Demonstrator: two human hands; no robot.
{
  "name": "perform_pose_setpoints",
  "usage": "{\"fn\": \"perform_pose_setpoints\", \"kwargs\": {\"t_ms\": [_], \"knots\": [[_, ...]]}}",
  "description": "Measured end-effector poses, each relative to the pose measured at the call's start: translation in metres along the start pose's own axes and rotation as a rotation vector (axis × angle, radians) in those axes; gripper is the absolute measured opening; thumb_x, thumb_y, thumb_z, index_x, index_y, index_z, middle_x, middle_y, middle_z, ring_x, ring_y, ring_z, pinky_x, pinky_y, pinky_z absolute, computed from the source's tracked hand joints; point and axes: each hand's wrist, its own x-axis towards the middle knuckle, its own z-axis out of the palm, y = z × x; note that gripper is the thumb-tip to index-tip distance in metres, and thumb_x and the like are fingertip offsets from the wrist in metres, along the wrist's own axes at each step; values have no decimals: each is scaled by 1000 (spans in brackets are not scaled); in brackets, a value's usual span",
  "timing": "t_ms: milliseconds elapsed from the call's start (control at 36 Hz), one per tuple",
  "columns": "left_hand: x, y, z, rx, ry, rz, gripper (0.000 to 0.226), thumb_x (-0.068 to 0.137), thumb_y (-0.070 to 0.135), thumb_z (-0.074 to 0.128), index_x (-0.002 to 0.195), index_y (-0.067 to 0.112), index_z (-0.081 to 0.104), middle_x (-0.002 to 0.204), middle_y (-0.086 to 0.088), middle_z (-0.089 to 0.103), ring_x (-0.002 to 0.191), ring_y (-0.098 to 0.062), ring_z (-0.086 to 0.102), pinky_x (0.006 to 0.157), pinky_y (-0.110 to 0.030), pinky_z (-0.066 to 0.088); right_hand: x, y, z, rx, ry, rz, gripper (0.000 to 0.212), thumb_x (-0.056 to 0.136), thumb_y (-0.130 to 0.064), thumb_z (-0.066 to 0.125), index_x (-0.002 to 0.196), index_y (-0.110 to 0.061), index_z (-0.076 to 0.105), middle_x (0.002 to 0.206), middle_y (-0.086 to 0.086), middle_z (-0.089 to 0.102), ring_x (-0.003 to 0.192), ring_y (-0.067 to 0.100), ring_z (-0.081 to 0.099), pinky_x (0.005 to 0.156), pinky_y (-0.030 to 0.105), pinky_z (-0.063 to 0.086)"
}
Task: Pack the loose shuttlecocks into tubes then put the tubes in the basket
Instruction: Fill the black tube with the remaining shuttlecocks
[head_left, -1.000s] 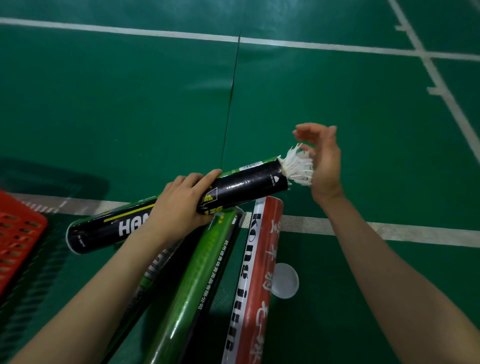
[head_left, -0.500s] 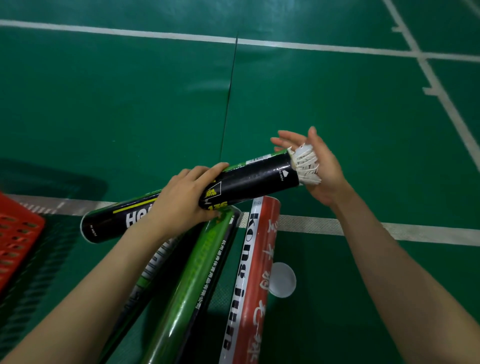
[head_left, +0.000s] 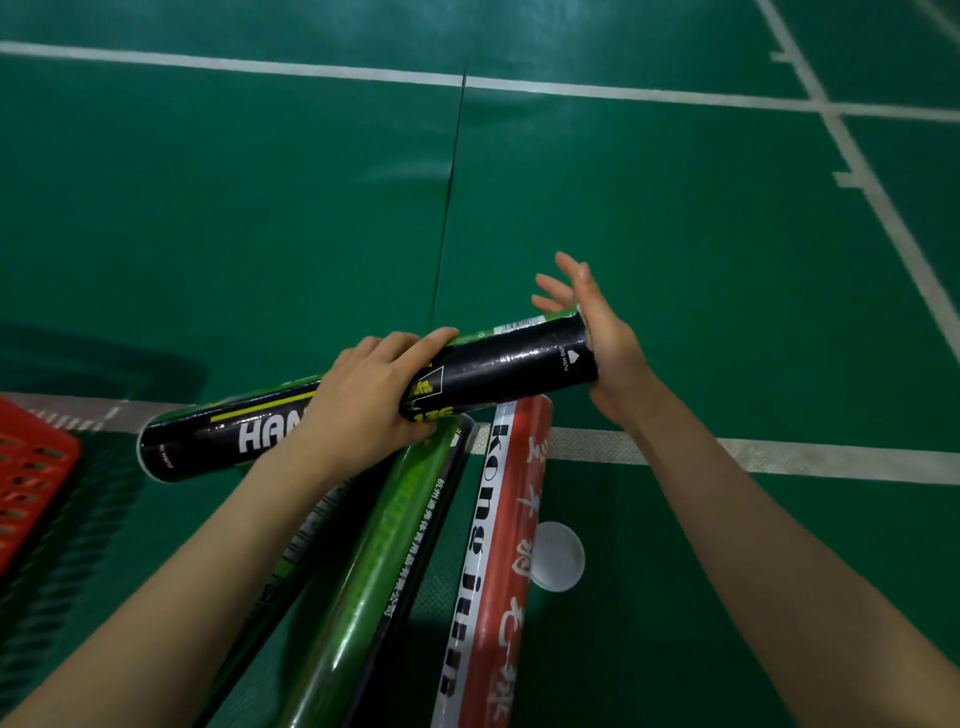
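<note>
My left hand (head_left: 371, 397) grips a black shuttlecock tube (head_left: 509, 361) around its middle and holds it nearly level above the floor. My right hand (head_left: 602, 338) presses its flat palm against the tube's right end, fingers straight and spread. No shuttlecock feathers show at that end; they are hidden by the palm or inside the tube. Below lie a green tube (head_left: 374, 566) and a red and white tube (head_left: 498, 561), side by side. A corner of the red basket (head_left: 31, 483) shows at the left edge.
A round white tube cap (head_left: 558, 556) lies on the green court floor beside the red and white tube. A further dark tube (head_left: 296, 551) lies under my left forearm. White court lines cross the floor (head_left: 675, 234) ahead and to the right.
My right palm has pushed the white shuttlecock from sticking out of the black tube's end to out of sight. The tube has shifted slightly to the right in my left hand.
</note>
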Motion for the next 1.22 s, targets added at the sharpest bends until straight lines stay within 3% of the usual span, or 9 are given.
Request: {"fn": "perform_pose_setpoints", "kwargs": {"t_ms": [139,250,361,556,722,889,1083,1167,1222], "knots": [[2,1,-1,-22,-17,-40,94,71,37,78,148,32,24,134,0,49,112,-27,47,94,-39,38,1,-3,7,162,176,-73,25,99,-35,44,121,-31,54,116,-4,62,107,14,61,106,45,39],[3,-1,-2,-46,-21,-106,97,70,41,79,148,34,22,133,-1,50,112,-25,47,92,-37,38,-4,-8,14,219,310,-134,33,104,-27,32,106,-15,62,105,1,68,104,16,61,96,33,46],[4,-3,-4,-22,-28,-154,95,72,37,77,149,35,20,132,-1,50,111,-24,47,88,-35,38,-14,-3,19,-23,226,-197,34,103,-27,35,126,-12,57,125,-1,60,115,4,54,101,18,42],[2,-15,-7,-30,-34,-218,96,71,34,78,148,34,21,129,-4,51,109,-27,48,89,-37,39,-17,2,16,-126,230,-179,51,91,-24,63,135,-15,40,86,-6,64,82,4,58,81,13,47],[-2,-14,-6,2,-50,-187,96,73,35,77,149,32,19,130,-5,50,111,-27,47,93,-38,37,-14,-4,10,-87,104,-60,61,88,-22,67,139,-16,36,89,-4,71,94,4,64,80,11,40],[-3,-12,-6,56,-71,-187,96,74,37,75,150,32,16,134,-5,48,114,-29,46,95,-39,37,-14,-7,6,-126,13,-4,41,90,-19,64,127,-17,47,87,-5,70,89,4,64,91,25,42],[-4,-8,-3,97,-80,-173,93,75,39,73,149,32,18,134,-4,48,112,-29,47,96,-40,38,-16,-13,3,-154,-115,75,65,95,-13,55,147,-19,16,113,11,64,107,18,60,109,39,37],[-7,-4,1,125,-110,-147,91,77,39,71,149,32,17,135,-4,48,113,-28,47,98,-40,38,-20,-13,7,-191,-122,96,61,97,-9,50,145,-18,14,92,3,60,79,6,60,83,13,50],[-8,0,4,147,-131,-146,92,77,36,71,149,32,15,135,-3,47,114,-28,47,98,-40,38,-21,-8,10,-205,-66,109,58,97,-15,52,143,-15,17,92,2,61,80,7,59,78,16,51]]}}
